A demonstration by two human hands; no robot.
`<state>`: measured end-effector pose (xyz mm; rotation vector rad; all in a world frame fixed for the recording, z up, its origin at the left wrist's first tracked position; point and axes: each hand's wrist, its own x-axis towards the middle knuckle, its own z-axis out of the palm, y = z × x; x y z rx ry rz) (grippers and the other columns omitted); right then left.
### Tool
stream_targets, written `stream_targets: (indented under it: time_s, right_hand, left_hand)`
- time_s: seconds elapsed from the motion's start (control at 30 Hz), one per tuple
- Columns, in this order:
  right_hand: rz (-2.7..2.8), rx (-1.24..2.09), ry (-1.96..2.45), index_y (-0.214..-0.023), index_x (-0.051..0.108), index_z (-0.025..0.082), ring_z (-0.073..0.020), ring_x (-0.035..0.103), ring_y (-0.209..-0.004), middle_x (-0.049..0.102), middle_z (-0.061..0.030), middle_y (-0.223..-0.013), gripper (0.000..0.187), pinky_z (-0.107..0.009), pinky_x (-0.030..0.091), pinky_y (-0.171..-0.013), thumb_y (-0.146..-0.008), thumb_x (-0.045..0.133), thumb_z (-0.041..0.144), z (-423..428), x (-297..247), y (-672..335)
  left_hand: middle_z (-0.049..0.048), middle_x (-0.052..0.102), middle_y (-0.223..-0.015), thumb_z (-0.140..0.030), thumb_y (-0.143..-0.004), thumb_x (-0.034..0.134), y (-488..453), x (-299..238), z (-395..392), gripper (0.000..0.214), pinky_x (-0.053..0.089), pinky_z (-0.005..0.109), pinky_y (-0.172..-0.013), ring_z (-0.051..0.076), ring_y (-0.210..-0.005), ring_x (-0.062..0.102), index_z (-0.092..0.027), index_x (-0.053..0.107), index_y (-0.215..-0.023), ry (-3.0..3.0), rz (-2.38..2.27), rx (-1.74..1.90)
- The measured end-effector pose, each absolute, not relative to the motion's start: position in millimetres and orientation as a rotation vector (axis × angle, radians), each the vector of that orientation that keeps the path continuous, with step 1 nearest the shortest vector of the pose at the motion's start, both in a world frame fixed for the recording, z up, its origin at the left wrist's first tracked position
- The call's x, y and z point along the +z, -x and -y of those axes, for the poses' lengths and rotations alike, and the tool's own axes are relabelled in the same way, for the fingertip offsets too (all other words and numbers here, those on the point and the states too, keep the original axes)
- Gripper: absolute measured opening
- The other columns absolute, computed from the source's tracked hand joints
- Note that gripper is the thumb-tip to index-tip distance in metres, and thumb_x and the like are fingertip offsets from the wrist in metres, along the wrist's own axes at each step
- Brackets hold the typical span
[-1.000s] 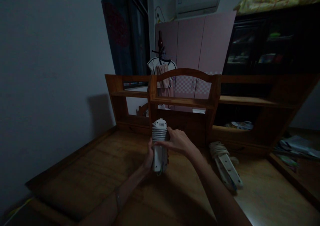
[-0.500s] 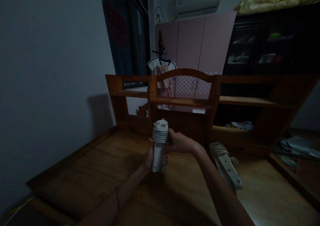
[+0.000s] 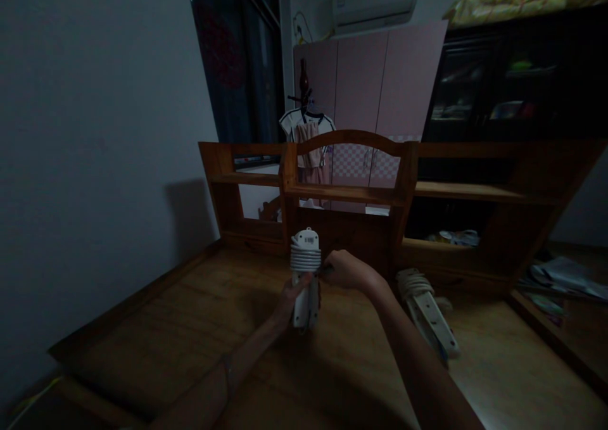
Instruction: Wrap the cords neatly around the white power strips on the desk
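A white power strip (image 3: pixel 304 277) stands upright above the wooden desk (image 3: pixel 156 335), with its white cord wound in coils round the upper half. My left hand (image 3: pixel 291 298) is wrapped round the lower part of the strip from the left. My right hand (image 3: pixel 346 270) is closed just right of the coils, pinching what looks like the cord's dark end. A second power strip (image 3: pixel 428 314) with a wound cord lies flat on the desk to the right, beyond my right forearm.
A wooden desk hutch (image 3: pixel 349 192) with open shelves runs along the back; papers sit in its lower right compartment (image 3: pixel 451 237). More papers (image 3: pixel 560 277) lie at the far right. A grey wall (image 3: pixel 95 132) borders the left. Pink wardrobe (image 3: pixel 375 82) and hanging clothes stand behind.
My right hand has drawn back from over the coils to their right side and closed into a pinch. The strip has stayed upright, and my left hand's thumb has shifted higher on it.
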<state>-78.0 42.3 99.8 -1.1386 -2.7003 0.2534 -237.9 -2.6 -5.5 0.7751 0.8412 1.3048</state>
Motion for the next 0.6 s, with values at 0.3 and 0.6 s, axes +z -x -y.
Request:
stream_targets:
  time_s: [0.3,0.6]
  right_hand:
    - [2.665,0.241,1.232,-0.085,0.070,0.012,-0.0272,0.068,-0.085,0.071,-0.0177,-0.090,0.021,-0.026,0.039,-0.058,-0.077,0.054,0.023,-41.2,94.0,81.2]
    - [2.626,0.470,1.136,-0.090,0.069,0.013,-0.0196,0.066,-0.082,0.071,-0.0094,-0.088,0.025,-0.021,0.040,-0.059,-0.085,0.051,0.030,-43.1,94.5,87.6]
  left_hand:
    - [0.0068,0.069,-0.069,-0.048,-0.069,0.073,234.6,-18.9,-3.4,0.041,0.048,0.027,-0.056,0.017,-0.056,0.064,-0.012,0.066,-0.087,-0.897,-0.944,1.397]
    - [0.0053,0.069,-0.072,-0.050,-0.067,0.071,240.9,-7.6,-1.8,0.042,0.049,0.028,-0.057,0.019,-0.059,0.065,-0.014,0.065,-0.088,-1.009,-1.094,1.583]
